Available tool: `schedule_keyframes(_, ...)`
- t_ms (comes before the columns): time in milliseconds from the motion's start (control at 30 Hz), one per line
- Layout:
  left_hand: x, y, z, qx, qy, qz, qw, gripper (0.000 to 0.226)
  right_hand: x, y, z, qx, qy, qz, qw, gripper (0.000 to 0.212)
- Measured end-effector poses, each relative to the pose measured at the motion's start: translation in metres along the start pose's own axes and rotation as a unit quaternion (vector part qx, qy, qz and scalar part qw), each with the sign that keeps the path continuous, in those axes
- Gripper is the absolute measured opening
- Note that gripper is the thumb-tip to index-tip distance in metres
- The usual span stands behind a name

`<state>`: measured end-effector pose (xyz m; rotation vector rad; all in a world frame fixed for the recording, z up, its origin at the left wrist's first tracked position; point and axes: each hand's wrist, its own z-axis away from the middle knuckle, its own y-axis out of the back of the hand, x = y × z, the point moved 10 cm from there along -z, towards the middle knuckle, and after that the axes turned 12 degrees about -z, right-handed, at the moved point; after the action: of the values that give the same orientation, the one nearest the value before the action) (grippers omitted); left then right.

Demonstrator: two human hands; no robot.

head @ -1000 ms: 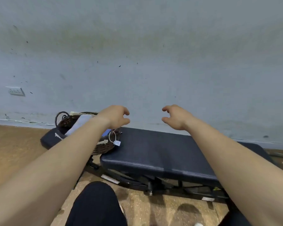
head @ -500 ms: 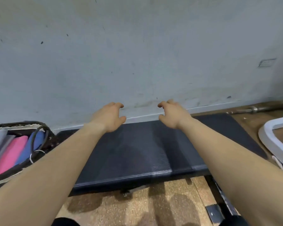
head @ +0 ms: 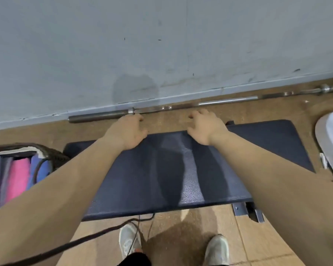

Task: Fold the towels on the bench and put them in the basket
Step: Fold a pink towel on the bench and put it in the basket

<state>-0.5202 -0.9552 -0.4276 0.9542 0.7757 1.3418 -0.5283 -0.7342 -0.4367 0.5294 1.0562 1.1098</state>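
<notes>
Pink, blue and grey towels (head: 17,179) stand packed side by side in the basket (head: 54,156) at far left, likely why left hand (head: 128,134) and right hand (head: 206,129) hover loose-fingered, holding nothing, over the far edge of the tabletop (head: 181,179).

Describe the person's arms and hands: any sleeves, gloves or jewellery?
No sleeves show: the left arm and right arm are bare to the frame edge. The left hand and right hand wear no gloves; no watch, bands or rings are visible.
</notes>
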Motion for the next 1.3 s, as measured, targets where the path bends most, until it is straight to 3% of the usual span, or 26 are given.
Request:
schedule_keyframes(233,0.050,0.129,0.096,-0.083,0.005,-0.021,0.996,0.058,-0.038,0.133,0.106,-0.044,0.004,-0.027,0.999,0.055)
schedule_keyframes(400,0.132,0.262,0.173,-0.059,-0.008,-0.023,0.998,0.048,-0.030,0.273,0.212,-0.027,-0.023,-0.078,0.996,0.053)
schedule_keyframes(600,0.257,0.358,0.244,-0.033,-0.102,-0.053,0.993,0.045,0.006,0.383,0.339,0.040,-0.084,-0.080,0.992,0.051)
schedule_keyframes(900,0.422,0.402,0.312,-0.015,-0.288,-0.105,0.952,0.051,0.071,0.445,0.522,0.185,-0.222,-0.063,0.955,0.047)
schedule_keyframes(1300,0.682,0.363,0.466,-0.005,-0.487,-0.185,0.854,0.060,0.234,0.445,0.803,0.303,-0.407,-0.117,0.854,0.051)
